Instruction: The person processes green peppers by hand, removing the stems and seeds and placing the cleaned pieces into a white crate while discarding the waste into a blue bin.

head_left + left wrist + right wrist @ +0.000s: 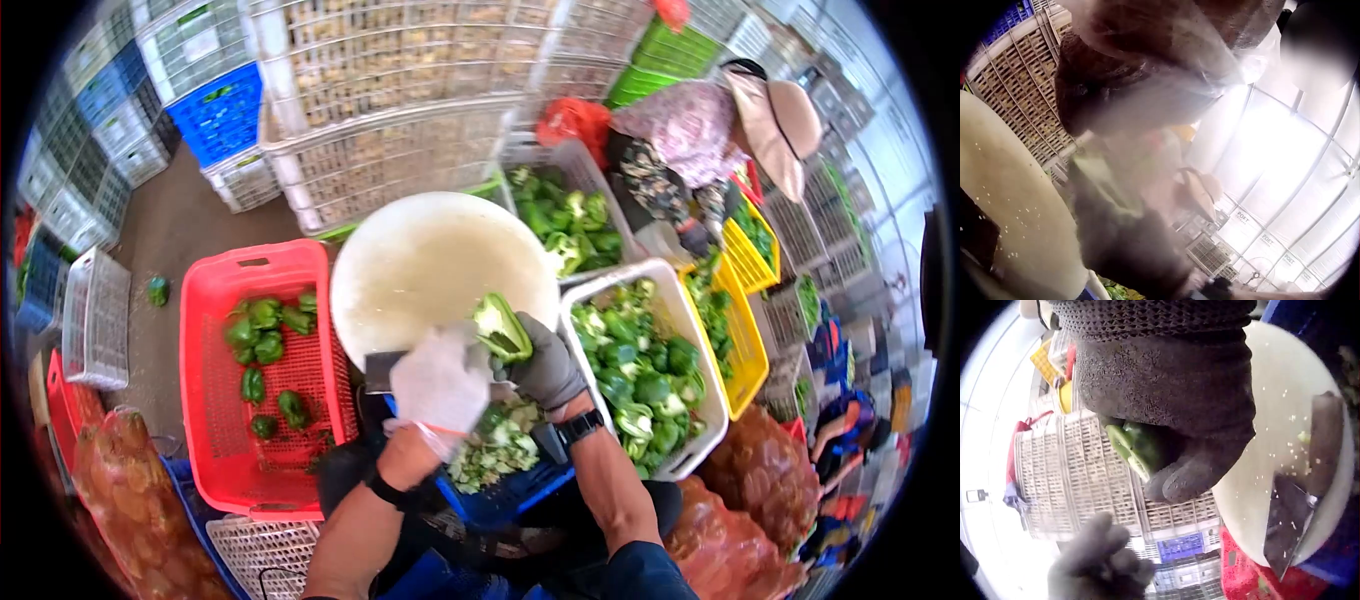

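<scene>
In my right hand (pixel 548 370), which wears a dark grey glove, I grip a cut piece of green bell pepper (pixel 500 328), its pale hollow inside facing up in the head view. Close beside it is my left hand (pixel 435 385), in a clear plastic glove over a grey one. The right wrist view shows the left fingers (pixel 1099 534) loosely bent, with nothing visible between them. Both hands are over the near edge of a round whitish cutting board (pixel 445 260). A knife with a broad blade (pixel 1288 519) and brown handle lies on that board among scattered seeds.
Below the hands, a blue crate (pixel 490 510) holds pepper cores and trimmings. To the left is a red basket (pixel 200 380) with several whole peppers; to the right, a white crate (pixel 712 385) of cut peppers. Another person (pixel 690 140) works at the back right. Stacked crates (pixel 400 150) stand behind.
</scene>
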The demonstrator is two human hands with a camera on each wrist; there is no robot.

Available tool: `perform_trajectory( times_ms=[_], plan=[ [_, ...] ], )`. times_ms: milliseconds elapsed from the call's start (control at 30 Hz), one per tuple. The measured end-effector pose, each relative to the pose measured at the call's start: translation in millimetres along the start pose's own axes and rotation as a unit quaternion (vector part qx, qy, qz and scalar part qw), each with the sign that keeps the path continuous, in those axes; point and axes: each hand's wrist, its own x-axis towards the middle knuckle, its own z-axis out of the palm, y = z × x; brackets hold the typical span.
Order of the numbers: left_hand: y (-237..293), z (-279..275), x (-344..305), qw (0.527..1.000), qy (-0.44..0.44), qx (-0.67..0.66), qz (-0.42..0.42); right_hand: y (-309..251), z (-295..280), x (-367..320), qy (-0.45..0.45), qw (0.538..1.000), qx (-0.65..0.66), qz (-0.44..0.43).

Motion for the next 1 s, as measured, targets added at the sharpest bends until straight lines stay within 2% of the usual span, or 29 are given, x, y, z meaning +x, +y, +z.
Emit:
perform_trajectory(
  times_ms=[33, 67, 100, 133, 200, 233, 267, 333, 367, 400, 433, 500, 600, 700, 800, 833, 933, 967, 1000],
  plan=[
    [0.7, 0.2, 1.7, 0.997, -0.070, 0.009, -0.041, -5.3, 8.4, -28.8, -0.016, 0.997, -0.069, -0.041],
    [-0.6, 6.7, -2.2, 0.998, -0.065, -0.002, -0.006, -12.4, 11.6, -51.4, -0.031, 0.998, -0.040, -0.029],
    [3.7, 11.5, -5.4, 0.993, -0.117, -0.011, -0.002, -12.0, 21.4, -71.0, -0.011, 0.993, -0.082, -0.080],
    [14.9, 10.9, -5.7, 0.985, -0.169, -0.017, 0.001, -13.1, 18.6, -86.0, -0.004, 0.989, -0.121, -0.085],
    [25.6, 24.2, -14.2, 0.973, -0.217, 0.005, 0.076, -12.8, 12.3, -108.9, 0.016, 0.971, -0.214, -0.102],
    [29.4, 33.6, -18.8, 0.964, -0.240, 0.016, 0.113, -11.1, 9.7, -117.4, 0.033, 0.966, -0.237, -0.096],
    [31.2, 42.8, -23.5, 0.957, -0.261, 0.045, 0.120, -10.8, 8.0, -128.9, 0.045, 0.974, -0.215, -0.064],
    [31.2, 56.6, -31.7, 0.938, -0.302, 0.105, 0.132, -13.2, 13.5, -146.7, 0.097, 0.960, -0.260, -0.043],
    [32.4, 59.2, -34.3, 0.934, -0.274, 0.128, 0.190, -5.5, 4.4, -145.7, 0.103, 0.937, -0.329, -0.058],
    [32.7, 60.9, -36.8, 0.925, -0.291, 0.139, 0.200, 2.8, -4.9, -145.3, 0.109, 0.909, -0.395, -0.072],
    [32.5, 62.7, -35.9, 0.915, -0.307, 0.151, 0.212, -1.4, 3.8, -153.7, 0.121, 0.926, -0.357, -0.028],
    [37.5, 65.3, -36.2, 0.901, -0.322, 0.183, 0.226, -4.7, 7.0, -162.0, 0.129, 0.940, -0.315, -0.024],
    [42.5, 70.1, -41.2, 0.903, -0.333, 0.172, 0.208, -3.9, -3.2, -164.7, 0.137, 0.955, -0.261, -0.020],
    [33.7, 80.2, -36.0, 0.906, -0.349, 0.132, 0.201, -6.3, -22.2, -164.7, 0.135, 0.948, -0.286, -0.024],
    [22.9, 78.8, -25.5, 0.933, -0.264, -0.075, 0.234, -16.7, -20.4, -168.4, 0.163, 0.926, -0.340, -0.032],
    [22.7, 76.9, -23.8, 0.932, -0.272, -0.062, 0.231, -16.9, -20.5, -169.3, 0.173, 0.922, -0.344, -0.029],
    [28.9, 52.8, -9.9, 0.862, -0.477, -0.164, 0.044, -22.5, -24.2, -172.9, 0.209, 0.897, -0.389, -0.026],
    [32.3, 54.7, -14.3, 0.852, -0.467, -0.224, -0.080, -21.2, -31.5, -172.0, 0.214, 0.896, -0.389, -0.025],
    [35.0, 50.8, -15.5, 0.826, -0.469, -0.279, -0.141, -17.8, -40.9, -171.4, 0.219, 0.895, -0.388, -0.021]
  ],
)
